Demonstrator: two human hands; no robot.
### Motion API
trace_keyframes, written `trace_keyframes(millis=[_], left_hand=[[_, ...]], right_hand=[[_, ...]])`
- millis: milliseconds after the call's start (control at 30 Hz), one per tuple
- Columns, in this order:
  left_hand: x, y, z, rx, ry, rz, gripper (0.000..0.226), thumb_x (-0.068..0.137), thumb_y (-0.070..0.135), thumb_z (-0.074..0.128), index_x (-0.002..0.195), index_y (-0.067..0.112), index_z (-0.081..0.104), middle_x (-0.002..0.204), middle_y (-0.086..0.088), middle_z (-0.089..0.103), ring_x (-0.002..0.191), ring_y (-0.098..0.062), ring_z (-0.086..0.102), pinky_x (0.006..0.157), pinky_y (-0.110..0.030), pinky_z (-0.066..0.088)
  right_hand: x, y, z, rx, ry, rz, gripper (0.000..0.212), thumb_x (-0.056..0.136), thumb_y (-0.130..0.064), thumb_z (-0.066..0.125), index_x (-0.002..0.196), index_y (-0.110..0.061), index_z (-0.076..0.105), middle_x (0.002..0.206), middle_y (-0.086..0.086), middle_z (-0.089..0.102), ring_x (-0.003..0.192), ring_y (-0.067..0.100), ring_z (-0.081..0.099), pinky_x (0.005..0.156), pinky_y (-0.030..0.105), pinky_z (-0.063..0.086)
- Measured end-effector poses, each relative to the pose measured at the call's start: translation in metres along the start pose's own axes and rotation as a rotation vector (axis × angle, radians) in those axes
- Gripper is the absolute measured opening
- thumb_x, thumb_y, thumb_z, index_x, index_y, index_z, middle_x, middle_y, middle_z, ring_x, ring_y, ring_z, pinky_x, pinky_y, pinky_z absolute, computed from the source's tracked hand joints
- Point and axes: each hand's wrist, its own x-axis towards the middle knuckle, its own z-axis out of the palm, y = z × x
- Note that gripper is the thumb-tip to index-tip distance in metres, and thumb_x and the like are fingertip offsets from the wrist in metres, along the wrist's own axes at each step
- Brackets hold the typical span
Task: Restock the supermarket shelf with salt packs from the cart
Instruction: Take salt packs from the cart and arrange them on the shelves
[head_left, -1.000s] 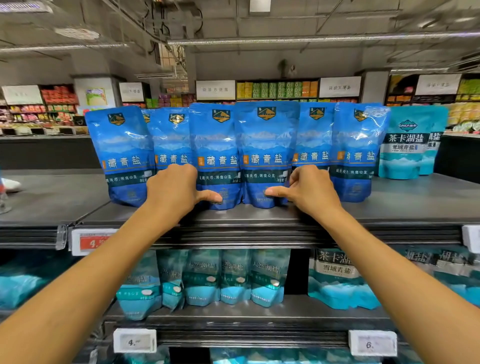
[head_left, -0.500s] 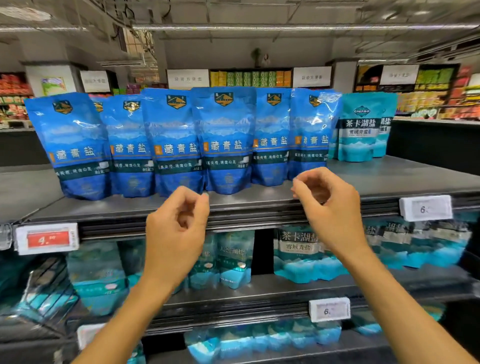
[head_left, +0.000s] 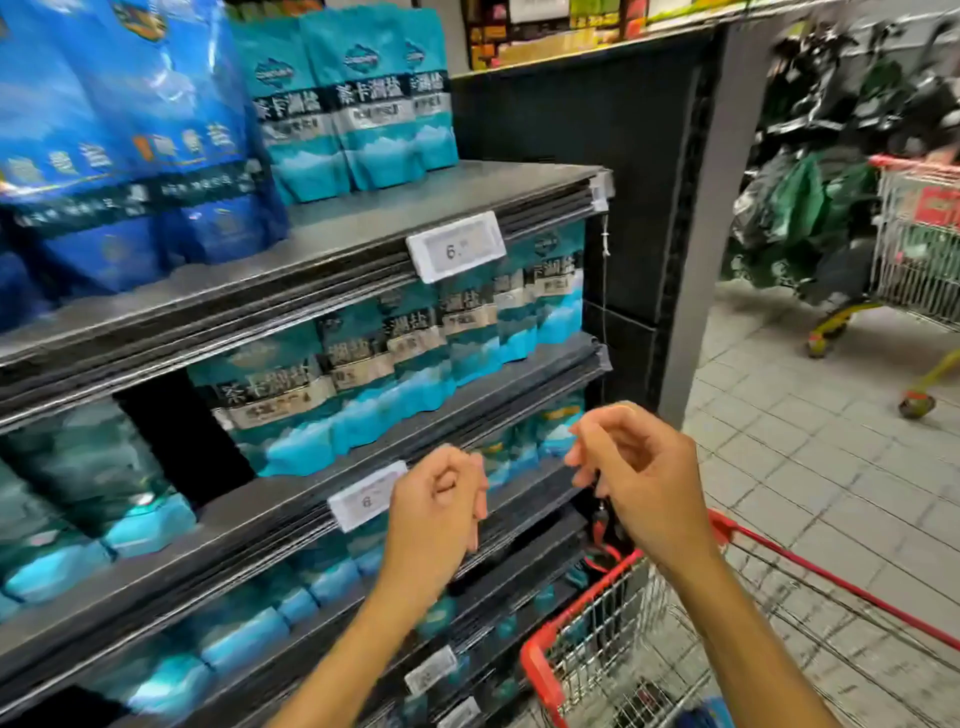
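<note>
Dark blue salt packs (head_left: 119, 156) stand upright on the top shelf (head_left: 363, 228) at the upper left, with teal salt packs (head_left: 353, 114) to their right. More teal packs (head_left: 405, 358) fill the shelf below. My left hand (head_left: 439, 514) and my right hand (head_left: 631, 478) hang in front of the lower shelves, fingers loosely curled, holding nothing. A red-rimmed wire cart (head_left: 623, 660) sits at the lower right, below my right hand. A bit of blue (head_left: 706, 714) shows in its bottom; I cannot tell what it is.
White price tags (head_left: 454, 248) clip to the shelf edges. A dark end panel and grey post (head_left: 701, 218) close the shelf on the right. Beyond lies a tiled floor (head_left: 810, 467) with a second cart (head_left: 914, 270) full of dark and green bags.
Both hands left the blue packs on the top shelf and dropped down, fingers curling loosely. The view swung right and down, bringing the cart into sight.
</note>
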Motion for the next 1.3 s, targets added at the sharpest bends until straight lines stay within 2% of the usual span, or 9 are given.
trace_keyframes(millis=[233,433,667,733,867,1033,1133,1233,1300], left_hand=[[0.0,-0.043,0.138,-0.13,-0.377,-0.142,0.032,0.099,0.012,0.053,0.068,0.006,0.054,0.051,-0.002,0.053,0.033,-0.011,0.041,0.036,-0.018,0.033],[-0.037,-0.099,0.251,-0.172,-0.738,-0.38,0.031,0.1,0.007,0.048,0.072,0.01,0.057,0.05,-0.001,0.051,0.031,-0.009,0.041,0.031,-0.019,0.032],[-0.109,-0.178,0.355,0.025,-1.005,-0.576,0.05,0.098,0.013,0.053,0.051,0.026,0.064,0.043,0.001,0.053,0.03,-0.011,0.043,0.031,-0.019,0.031],[-0.131,-0.212,0.382,0.105,-0.989,-0.7,0.039,0.097,0.015,0.055,0.059,0.02,0.063,0.047,-0.001,0.056,0.028,-0.01,0.044,0.029,-0.017,0.029],[-0.167,-0.295,0.418,0.289,-0.964,-0.862,0.026,0.095,0.011,0.053,0.07,0.012,0.059,0.055,-0.004,0.053,0.029,-0.007,0.045,0.028,-0.013,0.028],[-0.182,-0.412,0.442,0.64,-0.997,-0.666,0.016,0.101,0.021,0.045,0.091,0.019,0.057,0.088,-0.009,0.064,0.072,-0.022,0.06,0.056,-0.022,0.047],[-0.187,-0.473,0.452,0.832,-1.034,-0.48,0.01,0.099,0.022,0.048,0.089,0.024,0.049,0.085,-0.002,0.056,0.073,-0.017,0.053,0.067,-0.025,0.044],[-0.186,-0.518,0.462,0.917,-0.983,-0.228,0.015,0.091,0.016,0.063,0.084,0.011,0.052,0.079,-0.009,0.053,0.066,-0.02,0.048,0.063,-0.03,0.038],[-0.187,-0.547,0.467,1.044,-1.062,-0.213,0.035,0.093,0.028,0.062,0.106,-0.003,0.055,0.104,-0.022,0.059,0.088,-0.033,0.059,0.074,-0.038,0.048]], right_hand=[[-0.063,0.043,-0.11,-0.134,0.337,0.302,0.009,0.094,-0.011,0.063,0.087,-0.009,0.069,0.068,0.007,0.071,0.055,0.015,0.065,0.047,0.026,0.051],[-0.152,0.088,-0.199,-0.223,0.827,0.516,0.01,0.095,-0.014,0.063,0.089,-0.009,0.07,0.068,0.007,0.072,0.053,0.016,0.064,0.045,0.028,0.047],[-0.271,0.157,-0.277,-0.284,1.313,0.791,0.012,0.098,-0.01,0.057,0.089,-0.014,0.064,0.082,0.014,0.068,0.064,0.025,0.062,0.049,0.028,0.051],[-0.301,0.189,-0.288,-0.338,1.344,0.869,0.014,0.1,-0.013,0.054,0.088,-0.011,0.062,0.081,0.016,0.067,0.069,0.029,0.061,0.061,0.038,0.051],[-0.362,0.271,-0.299,-0.436,1.222,1.132,0.024,0.101,-0.017,0.053,0.08,-0.009,0.063,0.07,0.007,0.054,0.072,0.024,0.049,0.061,0.033,0.032],[-0.421,0.385,-0.3,-0.301,1.108,1.357,0.03,0.101,-0.026,0.049,0.074,-0.014,0.052,0.06,-0.001,0.05,0.051,0.012,0.045,0.045,0.02,0.037],[-0.445,0.447,-0.306,-0.247,1.135,1.419,0.041,0.098,-0.019,0.056,0.059,-0.018,0.045,0.041,-0.009,0.041,0.033,0.004,0.036,0.037,0.019,0.031],[-0.46,0.496,-0.317,-0.217,1.163,1.471,0.032,0.095,-0.022,0.063,0.068,-0.011,0.052,0.053,-0.005,0.049,0.046,0.01,0.048,0.055,0.028,0.043],[-0.468,0.519,-0.32,-0.273,1.127,1.518,0.031,0.094,-0.032,0.064,0.08,-0.009,0.049,0.067,0.004,0.051,0.067,0.023,0.055,0.07,0.036,0.049]])
